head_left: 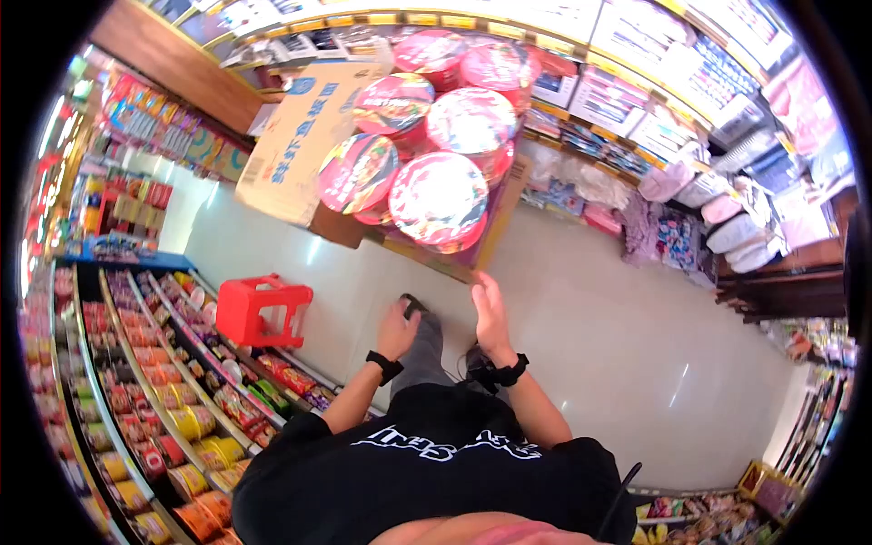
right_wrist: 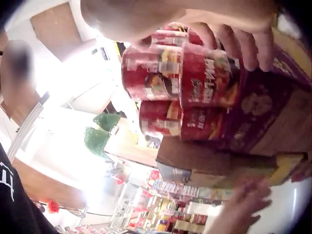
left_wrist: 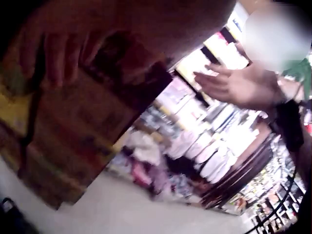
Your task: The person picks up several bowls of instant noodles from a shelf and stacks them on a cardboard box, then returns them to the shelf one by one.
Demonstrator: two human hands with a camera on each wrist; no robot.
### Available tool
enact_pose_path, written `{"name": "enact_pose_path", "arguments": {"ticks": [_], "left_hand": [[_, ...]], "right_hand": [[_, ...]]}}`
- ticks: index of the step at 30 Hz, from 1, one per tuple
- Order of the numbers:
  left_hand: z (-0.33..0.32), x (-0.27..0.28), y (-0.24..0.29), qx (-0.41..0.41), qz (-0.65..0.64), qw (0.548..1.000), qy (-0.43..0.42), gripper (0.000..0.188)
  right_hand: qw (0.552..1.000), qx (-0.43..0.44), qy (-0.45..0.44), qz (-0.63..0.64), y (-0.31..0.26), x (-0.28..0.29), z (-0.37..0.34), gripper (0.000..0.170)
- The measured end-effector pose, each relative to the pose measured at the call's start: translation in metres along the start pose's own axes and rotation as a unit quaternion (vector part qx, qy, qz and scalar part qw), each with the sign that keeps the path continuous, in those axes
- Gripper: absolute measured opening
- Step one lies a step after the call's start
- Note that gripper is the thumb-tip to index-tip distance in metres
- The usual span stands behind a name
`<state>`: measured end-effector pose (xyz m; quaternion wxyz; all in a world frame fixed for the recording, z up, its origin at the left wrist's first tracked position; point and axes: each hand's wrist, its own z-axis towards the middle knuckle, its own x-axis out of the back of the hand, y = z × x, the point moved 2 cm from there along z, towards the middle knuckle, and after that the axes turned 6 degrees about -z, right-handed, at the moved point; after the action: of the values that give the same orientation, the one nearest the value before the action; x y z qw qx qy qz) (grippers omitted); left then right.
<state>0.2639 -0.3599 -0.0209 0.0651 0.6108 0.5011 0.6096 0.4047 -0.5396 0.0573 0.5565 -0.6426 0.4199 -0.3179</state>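
Red instant noodle cups [head_left: 439, 198] with shiny lids stand in two layers on a purple and yellow carton [head_left: 495, 227]. My left hand [head_left: 397, 331] is held low on the near side of the carton, its fingers loose and holding nothing. To its right, my right hand [head_left: 490, 318] is raised near the carton's front corner, fingers fairly straight and palm facing inward. In the right wrist view, the same right hand [right_wrist: 229, 29] overlaps the stacked cups [right_wrist: 156, 73]. The left wrist view is dark and shows my left hand's fingers [left_wrist: 63, 58] in front of the cartons.
A brown cardboard box [head_left: 313, 136] with blue print sits left of the cups. On the floor is a red plastic stool [head_left: 263, 312]. Snack shelves [head_left: 163, 391] run along my left. Shelves of packed goods [head_left: 618, 100] and hanging slippers [head_left: 722, 213] stand ahead and right.
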Motion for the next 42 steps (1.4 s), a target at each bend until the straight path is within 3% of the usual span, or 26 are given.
{"name": "enact_pose_path", "arguments": {"ticks": [3, 4, 5, 7, 9, 11, 13, 14, 15, 17, 18, 20, 22, 23, 24, 26, 28, 30, 32, 35, 36, 37, 39, 40, 41, 42], "left_hand": [[-0.049, -0.061, -0.17, 0.137, 0.119, 0.957, -0.226, 0.053], [-0.082, -0.082, -0.233, 0.116, 0.125, 0.943, -0.284, 0.055], [-0.109, -0.06, -0.211, 0.275, 0.075, 0.895, -0.342, 0.057], [-0.17, -0.09, -0.27, 0.323, 0.144, 0.902, -0.247, 0.059], [-0.202, -0.097, -0.266, 0.347, 0.071, 0.888, -0.294, 0.058], [-0.229, -0.105, -0.253, 0.299, 0.011, 0.925, -0.234, 0.051], [-0.236, -0.118, -0.26, 0.308, -0.026, 0.914, -0.263, 0.048], [-0.239, -0.126, -0.257, 0.306, -0.051, 0.905, -0.292, 0.046], [-0.238, -0.121, -0.243, 0.302, -0.046, 0.922, -0.236, 0.043], [-0.232, -0.118, -0.234, 0.284, -0.107, 0.945, -0.12, 0.039], [-0.233, -0.118, -0.227, 0.291, -0.116, 0.944, -0.104, 0.039], [-0.227, -0.113, -0.218, 0.331, -0.321, 0.887, 0.032, 0.036], [-0.227, -0.131, -0.237, 0.297, -0.329, 0.895, 0.059, 0.035], [-0.233, -0.144, -0.245, 0.269, -0.332, 0.901, 0.071, 0.035], [-0.241, -0.139, -0.249, 0.215, -0.265, 0.939, 0.035, 0.039], [-0.25, -0.109, -0.258, 0.285, -0.157, 0.914, -0.243, 0.044], [-0.268, -0.113, -0.299, 0.268, 0.003, 0.927, -0.262, 0.048], [-0.282, -0.081, -0.298, 0.374, -0.002, 0.912, -0.169, 0.042], [-0.296, -0.079, -0.311, 0.446, -0.075, 0.892, 0.021, 0.036], [-0.313, -0.058, -0.251, 0.496, -0.096, 0.853, 0.13, 0.034], [-0.316, -0.087, -0.268, 0.461, -0.034, 0.885, 0.047, 0.034], [-0.319, -0.09, -0.237, 0.458, -0.048, 0.887, 0.013, 0.034], [-0.317, -0.13, -0.213, 0.386, 0.026, 0.908, -0.162, 0.036], [-0.314, -0.145, -0.19, 0.328, 0.005, 0.916, -0.231, 0.039], [-0.312, -0.173, -0.175, 0.28, 0.028, 0.931, -0.234, 0.04], [-0.313, -0.193, -0.158, 0.322, 0.049, 0.932, -0.16, 0.04]], "right_hand": [[0.984, -0.063, -0.149, -0.078, 0.044, -0.017, -0.011, 0.059], [0.982, -0.059, -0.159, -0.082, 0.059, -0.02, -0.018, 0.059], [0.969, -0.072, -0.173, -0.161, 0.075, -0.021, -0.023, 0.061], [0.946, -0.074, -0.191, -0.251, 0.106, -0.018, -0.025, 0.062], [0.905, -0.131, -0.223, -0.338, 0.132, -0.003, -0.028, 0.063], [0.87, -0.202, -0.263, -0.366, 0.126, 0.011, -0.031, 0.056], [0.786, -0.252, -0.343, -0.449, 0.207, 0.054, -0.033, 0.065], [0.715, -0.254, -0.371, -0.535, 0.286, 0.1, -0.034, 0.065], [0.633, -0.252, -0.402, -0.612, 0.358, 0.141, -0.036, 0.066], [0.59, -0.364, -0.41, -0.592, 0.274, 0.129, -0.067, 0.068], [0.582, -0.37, -0.378, -0.617, 0.269, 0.123, -0.073, 0.067], [0.575, -0.365, -0.346, -0.645, 0.263, 0.099, -0.067, 0.066], [0.672, -0.361, -0.327, -0.558, 0.253, 0.064, -0.061, 0.059], [0.696, -0.245, -0.348, -0.578, 0.259, 0.043, -0.051, 0.05], [0.71, -0.127, -0.366, -0.588, 0.279, 0.035, -0.043, 0.044], [0.756, -0.096, -0.353, -0.543, 0.252, -0.01, -0.042, 0.043], [0.753, -0.068, -0.399, -0.519, 0.252, -0.046, -0.031, 0.042], [0.752, -0.051, -0.417, -0.507, 0.26, -0.063, -0.031, 0.042], [0.753, -0.03, -0.436, -0.492, 0.258, -0.075, -0.008, 0.043], [0.714, -0.007, -0.479, -0.511, 0.266, -0.071, -0.002, 0.045], [0.715, -0.009, -0.467, -0.52, 0.275, -0.058, 0.009, 0.045], [0.718, -0.012, -0.454, -0.527, 0.283, -0.045, 0.017, 0.046], [0.647, 0.044, -0.502, -0.572, 0.289, -0.014, 0.031, 0.047], [0.661, 0.008, -0.487, -0.57, 0.28, 0.004, 0.035, 0.047], [0.671, -0.029, -0.473, -0.57, 0.271, 0.026, 0.037, 0.047], [0.643, -0.019, -0.488, -0.59, 0.274, 0.046, 0.046, 0.048]]}}
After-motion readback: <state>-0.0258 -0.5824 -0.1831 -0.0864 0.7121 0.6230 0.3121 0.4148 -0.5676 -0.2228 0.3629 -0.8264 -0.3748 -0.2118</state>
